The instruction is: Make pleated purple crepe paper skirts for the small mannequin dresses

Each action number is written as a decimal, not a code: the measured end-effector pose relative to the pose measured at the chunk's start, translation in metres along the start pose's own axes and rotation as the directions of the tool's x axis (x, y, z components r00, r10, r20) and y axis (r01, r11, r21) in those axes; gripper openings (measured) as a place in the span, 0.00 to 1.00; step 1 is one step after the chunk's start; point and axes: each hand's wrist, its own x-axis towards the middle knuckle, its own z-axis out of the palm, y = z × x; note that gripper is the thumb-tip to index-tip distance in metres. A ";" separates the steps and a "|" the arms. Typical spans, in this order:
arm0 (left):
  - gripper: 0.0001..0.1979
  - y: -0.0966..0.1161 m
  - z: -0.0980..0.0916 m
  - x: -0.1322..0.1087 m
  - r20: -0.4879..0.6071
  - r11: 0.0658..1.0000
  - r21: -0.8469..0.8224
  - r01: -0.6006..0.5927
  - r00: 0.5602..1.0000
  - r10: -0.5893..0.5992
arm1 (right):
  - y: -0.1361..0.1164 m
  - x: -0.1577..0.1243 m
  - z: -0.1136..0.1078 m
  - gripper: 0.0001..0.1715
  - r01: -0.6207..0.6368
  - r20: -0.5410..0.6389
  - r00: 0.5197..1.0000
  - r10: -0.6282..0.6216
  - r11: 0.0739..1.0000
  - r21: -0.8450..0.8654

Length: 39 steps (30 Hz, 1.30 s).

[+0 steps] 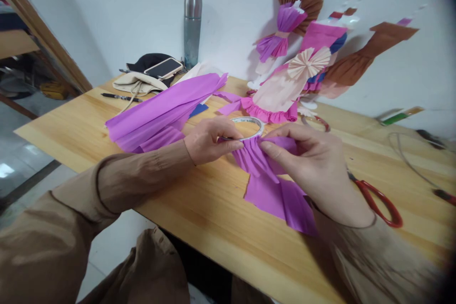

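Left fingers (233, 146) gripping tape roll (261, 127), right fingers (273, 150) pinching purple paper (253, 157) at its rim; slack pinch could undo pleats.

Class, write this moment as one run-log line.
left hand: holding white ring | right hand: pinching gathered purple material at ring's edge | scissors: on table

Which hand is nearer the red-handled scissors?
Right. The right hand is just left of the scissors; the left hand is farther left, at the white ring.
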 end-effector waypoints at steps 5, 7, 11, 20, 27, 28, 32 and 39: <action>0.08 -0.001 0.000 0.000 -0.026 0.998 0.007 -0.067 0.997 0.067 | 0.002 -0.003 0.002 0.03 -0.018 0.017 1.000 0.018 1.000 0.025; 0.08 -0.002 0.000 0.001 -0.030 0.996 0.003 -0.085 0.996 0.085 | 0.003 -0.002 0.002 0.04 -0.047 0.012 0.999 0.046 0.998 0.039; 0.08 -0.001 0.001 0.001 -0.007 0.997 0.012 -0.082 0.997 0.083 | 0.002 0.001 0.001 0.05 -0.079 -0.022 0.997 0.080 0.996 0.042; 0.07 0.000 0.001 0.001 0.003 0.989 0.012 -0.144 0.990 0.144 | 0.005 0.003 0.005 0.10 -0.146 0.007 0.989 0.146 0.983 0.112; 0.07 -0.001 0.000 0.001 0.055 0.981 0.015 -0.195 0.979 0.194 | 0.009 0.003 0.004 0.15 -0.237 0.096 0.971 0.221 0.945 0.225; 0.07 -0.002 0.000 0.001 0.062 0.979 0.003 -0.205 0.977 0.204 | 0.009 0.003 0.004 0.15 -0.263 0.115 0.964 0.241 0.934 0.243; 0.06 -0.005 0.001 0.001 0.062 0.976 -0.036 -0.215 0.974 0.217 | 0.009 0.003 0.003 0.17 -0.305 0.148 0.950 0.273 0.911 0.277; 0.08 -0.008 -0.001 0.001 0.053 0.996 -0.063 -0.066 0.996 0.070 | 0.015 0.006 -0.003 0.20 -0.264 0.200 0.957 0.210 0.916 0.301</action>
